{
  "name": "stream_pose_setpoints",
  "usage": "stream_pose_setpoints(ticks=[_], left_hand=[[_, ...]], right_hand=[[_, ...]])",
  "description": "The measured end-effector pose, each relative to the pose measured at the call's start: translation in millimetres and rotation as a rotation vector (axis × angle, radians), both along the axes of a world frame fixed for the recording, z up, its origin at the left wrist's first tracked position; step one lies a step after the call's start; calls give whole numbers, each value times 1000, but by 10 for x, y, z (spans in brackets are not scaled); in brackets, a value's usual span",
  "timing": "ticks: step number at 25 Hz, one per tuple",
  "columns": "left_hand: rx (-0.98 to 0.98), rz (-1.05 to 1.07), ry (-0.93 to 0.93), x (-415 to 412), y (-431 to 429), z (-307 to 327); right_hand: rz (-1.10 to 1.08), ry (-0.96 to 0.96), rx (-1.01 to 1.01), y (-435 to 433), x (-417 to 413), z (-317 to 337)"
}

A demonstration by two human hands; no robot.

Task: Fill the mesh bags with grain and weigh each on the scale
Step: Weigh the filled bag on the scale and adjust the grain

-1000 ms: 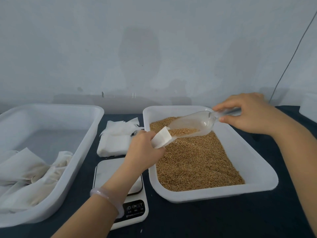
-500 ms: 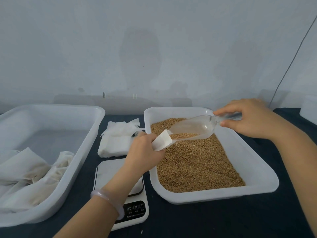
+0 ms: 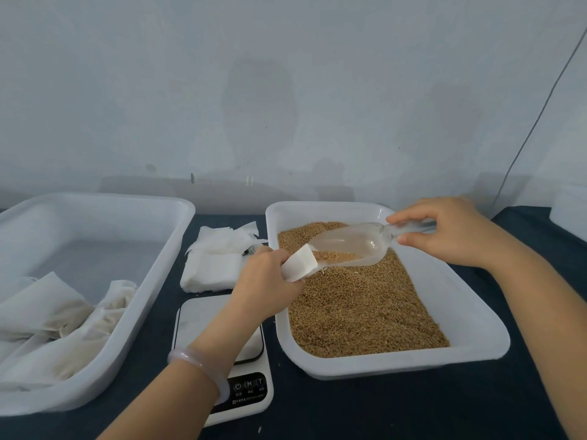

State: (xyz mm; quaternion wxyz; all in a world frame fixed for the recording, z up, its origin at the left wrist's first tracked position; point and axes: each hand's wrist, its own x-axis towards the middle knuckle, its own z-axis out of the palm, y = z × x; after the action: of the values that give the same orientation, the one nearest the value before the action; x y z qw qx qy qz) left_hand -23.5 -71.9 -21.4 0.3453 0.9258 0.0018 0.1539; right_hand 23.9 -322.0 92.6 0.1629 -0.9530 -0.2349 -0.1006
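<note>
1. Spillage is my main worry. The right hand (image 3: 444, 236) pinches the handle of the clear scoop (image 3: 352, 244) between fingers and thumb. The scoop is tipped down at the little white mesh bag (image 3: 300, 265), which the left hand (image 3: 263, 281) grips in curled fingers. The bag mouth looks narrow next to the scoop's lip, so a quick tilt would probably send kernels over the sides.

2. Position matters too. The bag hangs over the left edge of the tray (image 3: 476, 331), just above the grain (image 3: 365, 309). If it drifts any further left, whatever misses won't fall back in the tray.

3. Watch the scale (image 3: 219, 319). It sits just beside the tray, right under the left forearm. Stray grain landing on the platform, or the arm leaning on it, could mess up the next reading.

4. The bag is floppy. Squeeze it too hard and the opening may fold shut mid-pour. I honestly can't tell how full it is from here.

5. Only a small heap is left near the scoop's lip, so the bag might come up light and need another scoop. The spare bags (image 3: 219, 262) are close enough to catch bouncing kernels too.
</note>
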Motion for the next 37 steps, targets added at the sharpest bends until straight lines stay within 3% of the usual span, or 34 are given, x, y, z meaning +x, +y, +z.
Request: stream_pose_setpoints(ticks=[5, 12, 20, 23, 26, 30, 33, 35, 37], left_hand=[[-14, -35, 12, -12, 39, 16], [-471, -156, 235, -89, 197, 70], [-658, -178, 282, -360, 472, 94], [-633, -210, 245, -436, 593, 61], [-541, -218, 281, -473, 735, 7], [-618, -401, 256, -543, 821, 8], [-671, -468, 230, -587, 916, 18], [-550, -381, 209, -602, 991, 31], [-209, -226, 131, -604, 1112, 26]], right_hand=[[16, 54, 39, -7, 16, -54], [29, 267, 244, -126, 85, -315], [-94, 430, -137, 50, 174, -1180], [-86, 337, -242, 208, 158, -1131], [99, 225, 50, 635, -50, -877], [488, 425, 281, 1323, -438, -693], [550, 510, 406, 1633, -482, -822], [480, 486, 399, 1730, -431, -899], [426, 406, 307, 1777, -375, -962]])
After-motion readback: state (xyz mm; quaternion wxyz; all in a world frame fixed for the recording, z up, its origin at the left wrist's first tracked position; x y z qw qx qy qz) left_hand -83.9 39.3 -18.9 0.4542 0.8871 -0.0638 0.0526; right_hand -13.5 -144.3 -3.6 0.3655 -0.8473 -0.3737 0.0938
